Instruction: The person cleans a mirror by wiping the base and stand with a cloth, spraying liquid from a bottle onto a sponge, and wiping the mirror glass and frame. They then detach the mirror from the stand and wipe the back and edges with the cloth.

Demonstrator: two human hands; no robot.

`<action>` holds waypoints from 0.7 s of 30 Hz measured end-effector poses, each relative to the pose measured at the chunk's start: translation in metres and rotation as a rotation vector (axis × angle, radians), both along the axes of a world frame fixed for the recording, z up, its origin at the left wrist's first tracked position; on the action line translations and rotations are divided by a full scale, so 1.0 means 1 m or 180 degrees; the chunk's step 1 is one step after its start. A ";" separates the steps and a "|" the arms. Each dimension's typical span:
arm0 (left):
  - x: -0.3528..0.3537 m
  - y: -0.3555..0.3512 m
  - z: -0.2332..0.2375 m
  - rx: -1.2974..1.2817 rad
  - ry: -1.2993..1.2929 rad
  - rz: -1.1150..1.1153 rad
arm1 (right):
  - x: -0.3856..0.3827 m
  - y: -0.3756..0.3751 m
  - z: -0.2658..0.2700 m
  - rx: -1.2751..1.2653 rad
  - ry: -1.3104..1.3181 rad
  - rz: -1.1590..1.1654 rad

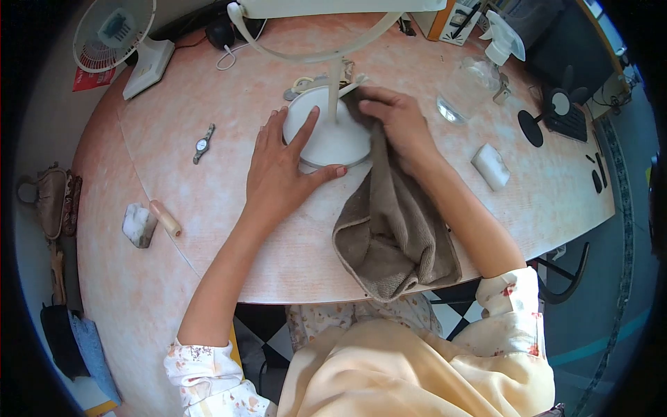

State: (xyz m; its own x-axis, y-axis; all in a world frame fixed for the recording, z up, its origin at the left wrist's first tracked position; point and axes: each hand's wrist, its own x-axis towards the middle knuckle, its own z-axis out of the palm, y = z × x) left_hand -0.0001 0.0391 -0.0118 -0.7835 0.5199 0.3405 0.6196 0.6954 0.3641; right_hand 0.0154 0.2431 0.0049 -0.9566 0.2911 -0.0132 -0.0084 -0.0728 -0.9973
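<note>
A white tabletop stand has a round base (330,142), a slim stem and a U-shaped yoke (313,54); its upper part runs out of the frame. My left hand (281,163) lies against the base's left and near rim, its fingers spread. In my right hand (397,121) is a bunched part of a brown towel (392,229), pressed at the base's far right edge. The rest of the towel hangs down over the near side of the table. Behind the base, several small items are partly hidden.
On the table (229,229) lie a wristwatch (202,144), a white block (140,225), a wooden-looking stick (165,218) and another white block (491,167). A small fan (114,35) stands far left, a clear spray bottle (479,76) far right, beside a small black stand (531,128).
</note>
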 end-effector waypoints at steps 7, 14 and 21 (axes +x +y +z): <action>0.000 -0.001 0.000 -0.0089 0.0015 -0.0050 | 0.017 0.001 0.010 0.2077 0.0109 0.0331; 0.001 -0.001 0.005 -0.0106 -0.0065 -0.0053 | 0.022 -0.009 0.031 0.2779 0.2499 -0.0921; -0.001 -0.003 0.002 -0.0163 0.0016 -0.0091 | -0.009 -0.011 -0.004 0.4150 0.3064 0.0012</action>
State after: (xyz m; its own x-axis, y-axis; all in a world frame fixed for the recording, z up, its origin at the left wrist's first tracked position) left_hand -0.0008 0.0361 -0.0099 -0.7664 0.5589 0.3167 0.6413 0.6950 0.3252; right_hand 0.0060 0.2322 0.0013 -0.4649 -0.3783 0.8005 -0.6353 0.7723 -0.0040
